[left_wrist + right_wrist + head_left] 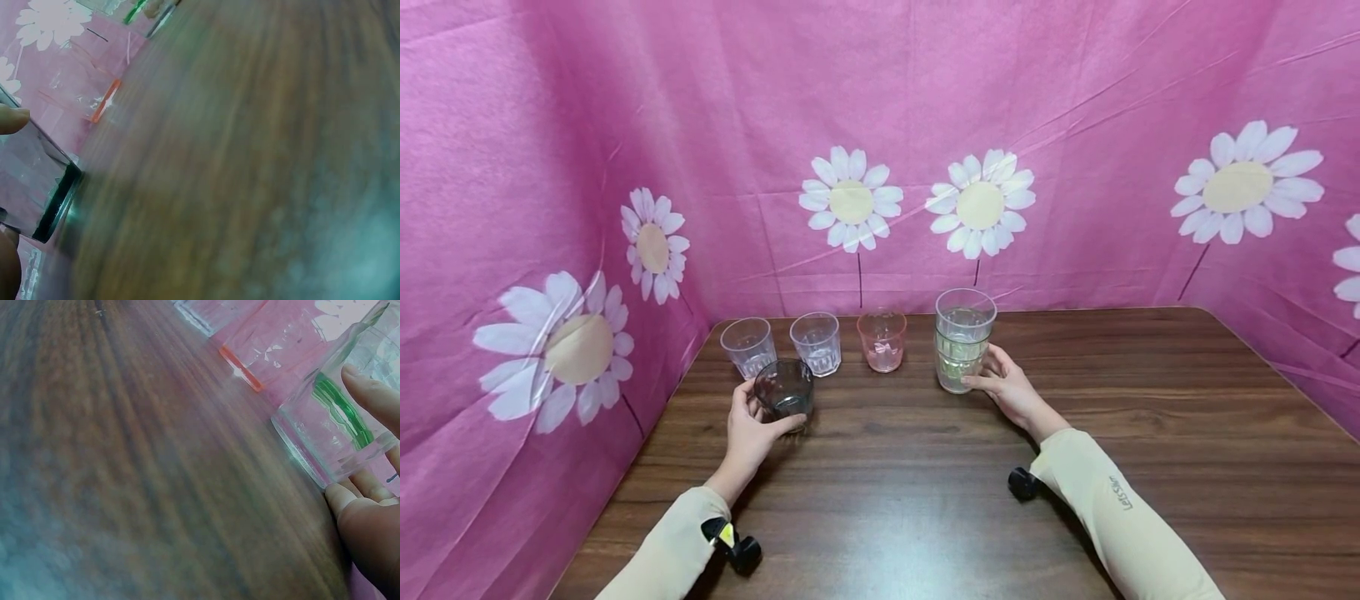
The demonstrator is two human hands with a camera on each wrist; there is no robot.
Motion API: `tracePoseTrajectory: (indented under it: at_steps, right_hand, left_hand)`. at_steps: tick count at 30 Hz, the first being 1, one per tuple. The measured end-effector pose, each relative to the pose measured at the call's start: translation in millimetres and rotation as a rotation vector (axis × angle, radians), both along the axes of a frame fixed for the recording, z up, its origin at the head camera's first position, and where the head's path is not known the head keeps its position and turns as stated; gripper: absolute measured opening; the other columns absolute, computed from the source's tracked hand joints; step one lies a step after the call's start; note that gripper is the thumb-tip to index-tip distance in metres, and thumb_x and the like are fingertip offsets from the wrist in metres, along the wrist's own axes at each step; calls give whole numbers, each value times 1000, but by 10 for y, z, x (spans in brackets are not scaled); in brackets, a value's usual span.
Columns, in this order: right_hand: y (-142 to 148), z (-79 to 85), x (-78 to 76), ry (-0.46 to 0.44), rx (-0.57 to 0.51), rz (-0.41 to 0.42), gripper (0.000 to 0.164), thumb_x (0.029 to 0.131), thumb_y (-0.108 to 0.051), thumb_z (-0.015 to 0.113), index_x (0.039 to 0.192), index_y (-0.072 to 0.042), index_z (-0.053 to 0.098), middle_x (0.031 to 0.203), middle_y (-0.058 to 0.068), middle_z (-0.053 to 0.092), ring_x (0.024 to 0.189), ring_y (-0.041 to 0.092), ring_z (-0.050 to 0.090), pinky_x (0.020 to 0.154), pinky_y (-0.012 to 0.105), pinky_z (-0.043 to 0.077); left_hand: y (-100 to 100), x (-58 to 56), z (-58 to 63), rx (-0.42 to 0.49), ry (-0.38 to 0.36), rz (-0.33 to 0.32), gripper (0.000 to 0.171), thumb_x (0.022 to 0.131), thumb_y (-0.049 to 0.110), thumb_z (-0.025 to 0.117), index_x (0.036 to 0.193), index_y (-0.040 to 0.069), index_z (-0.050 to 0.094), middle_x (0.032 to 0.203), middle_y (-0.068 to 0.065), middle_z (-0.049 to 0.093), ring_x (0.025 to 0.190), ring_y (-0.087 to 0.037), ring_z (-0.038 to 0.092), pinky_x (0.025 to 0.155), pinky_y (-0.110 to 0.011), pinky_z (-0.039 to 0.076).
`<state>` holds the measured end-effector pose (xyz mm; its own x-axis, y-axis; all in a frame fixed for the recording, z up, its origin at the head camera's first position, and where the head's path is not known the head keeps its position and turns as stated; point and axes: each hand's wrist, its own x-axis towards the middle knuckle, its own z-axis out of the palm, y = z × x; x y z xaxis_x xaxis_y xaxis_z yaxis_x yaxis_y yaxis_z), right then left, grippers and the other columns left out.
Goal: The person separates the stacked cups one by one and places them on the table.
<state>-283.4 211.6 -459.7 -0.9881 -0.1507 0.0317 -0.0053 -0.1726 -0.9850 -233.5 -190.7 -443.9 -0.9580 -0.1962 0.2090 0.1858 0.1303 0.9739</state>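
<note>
My left hand (751, 433) grips a dark grey tumbler (784, 392), fingers and thumb on either side of it. This tumbler stands upright, in front of two clear tumblers; whether its base touches the table I cannot tell. On the right, my right hand (1011, 393) holds the lower part of a stack of nested glasses (962, 354). The stack has clear walls, and in the right wrist view a green base (344, 412) shows inside the outermost glass. Between the hands, a pink tumbler (882, 346) stands upright.
A clear tumbler (751, 346) stands at the back left, with another clear tumbler (817, 342) to its right. All are on a dark wooden table (910, 483). Pink cloth (895, 100) with white daisies hangs behind and along the sides.
</note>
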Motion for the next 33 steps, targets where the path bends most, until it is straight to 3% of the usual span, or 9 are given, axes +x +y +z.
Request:
tracePoseTrajectory:
  at_steps: [4,8,18,28,33]
  right_hand:
    - [-9,3,-2,-3,-1,-2,74,89,9,64,151,-6,27,133,5,49,130,23,42,98,22,47]
    - [-11,13,-1,-1,-2,-1,74,88,9,64,150,-6,28,134,6,49,128,21,44,99,22,47]
    - [5,11,10,2,10,5,76,89,9,63,152,-4,24,147,19,39,137,31,36,99,21,46]
    - [-10,9,0,1,4,2,77,89,9,64,153,-4,24,148,20,38,139,33,34,98,21,46]
    - [-4,2,6,1,7,-5,75,88,10,63,152,-4,25,142,14,43,131,24,43,99,22,47]
  left_hand:
    - [2,-11,-18,41,-5,-1,84,68,-18,78,137,-7,30,136,-28,50,116,-15,55,96,-14,45]
    - [-3,-31,-37,79,-11,-16,84,69,-21,74,137,-6,28,138,-28,48,111,-7,55,93,-13,46]
    - [4,-18,-23,83,-20,-36,85,70,-21,73,139,-6,26,139,-28,47,116,-12,54,95,-13,44]
    - [10,20,36,82,4,-46,87,72,-20,73,142,-6,25,141,-28,43,124,-24,50,102,-20,43]
    - [-27,11,62,102,47,-33,85,73,-21,72,143,-9,25,144,-27,38,126,-25,48,104,-20,41]
